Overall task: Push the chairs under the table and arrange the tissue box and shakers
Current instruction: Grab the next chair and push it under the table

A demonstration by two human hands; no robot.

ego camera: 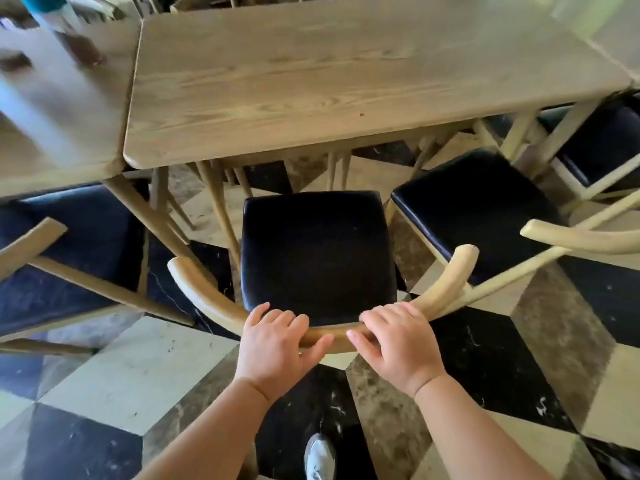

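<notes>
Bare wooden table (346,71); checkered tile floor (131,375)

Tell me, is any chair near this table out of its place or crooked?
Yes. The chair to the right sits turned at an angle to the table, its seat fully out. The middle chair, held by the left hand and right hand, is straight but not pushed in.

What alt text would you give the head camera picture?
Both hands, left hand and right hand, grip the curved wooden backrest of a black-seated chair pulled out from a bare wooden table. More chairs stand on either side.
</notes>
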